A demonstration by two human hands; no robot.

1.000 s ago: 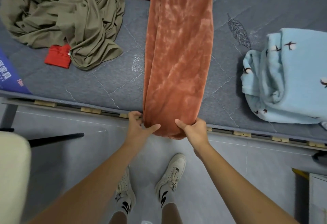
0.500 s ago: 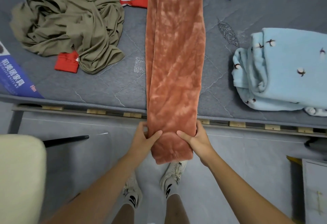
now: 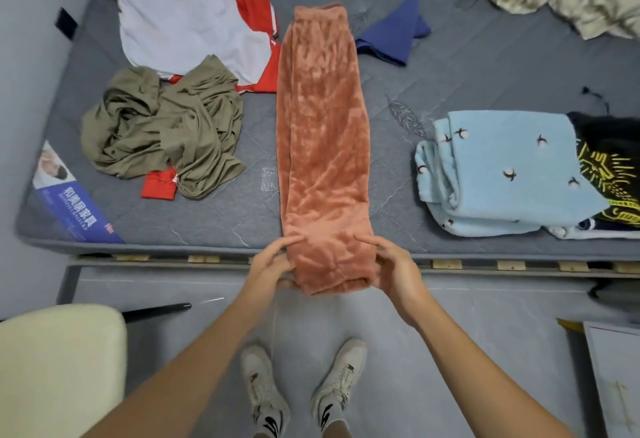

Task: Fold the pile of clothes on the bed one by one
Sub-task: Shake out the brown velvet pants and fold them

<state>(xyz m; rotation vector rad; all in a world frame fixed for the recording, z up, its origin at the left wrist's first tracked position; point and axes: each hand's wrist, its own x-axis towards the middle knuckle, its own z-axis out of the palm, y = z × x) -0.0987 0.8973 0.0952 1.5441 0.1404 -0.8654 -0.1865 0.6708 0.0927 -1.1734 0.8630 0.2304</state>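
Head view: left hand and right hand each pinch a near corner of the one rust fleece garment, equally close. Its near end overhangs the bed edge; its long axis runs straight away. Beyond: four unfolded pieces, two folded at right.

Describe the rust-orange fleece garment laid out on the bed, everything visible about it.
The rust-orange plush fleece garment lies as one long narrow strip across the grey mattress, running from the far side to the near edge. Its pile looks velvety, with pale crushed patches and lengthwise creases. The far end is a straight hem; the near end hangs over the bed edge. The left hand and right hand grip that near end at either side. It overlaps a red and white garment.
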